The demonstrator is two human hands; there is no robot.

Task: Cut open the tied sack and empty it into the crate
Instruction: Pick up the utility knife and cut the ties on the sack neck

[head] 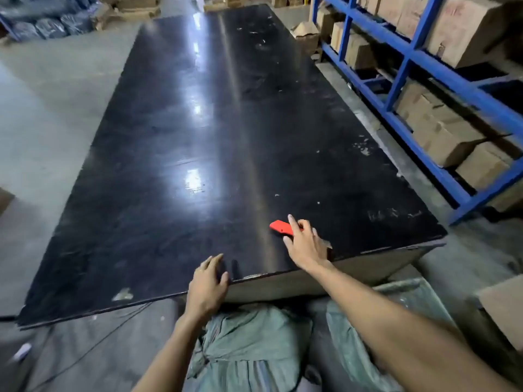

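A red utility knife (280, 226) lies on the black table (198, 137) near its front edge, its blade end poking out to the right of my hand. My right hand (304, 241) is over the knife with fingers curled round its handle. My left hand (208, 284) rests flat on the table's front edge, fingers straight. A pale green woven sack (252, 343) with a gathered neck sits on the floor below the table edge, between my forearms. A second green sack (402, 301) lies to its right. No crate is in view.
Blue metal shelving (418, 80) loaded with cardboard boxes runs along the right of the table. A cardboard box (503, 306) stands at the lower right. Dark bundles (48, 24) and flattened cardboard lie at the far left. Grey concrete floor surrounds the table.
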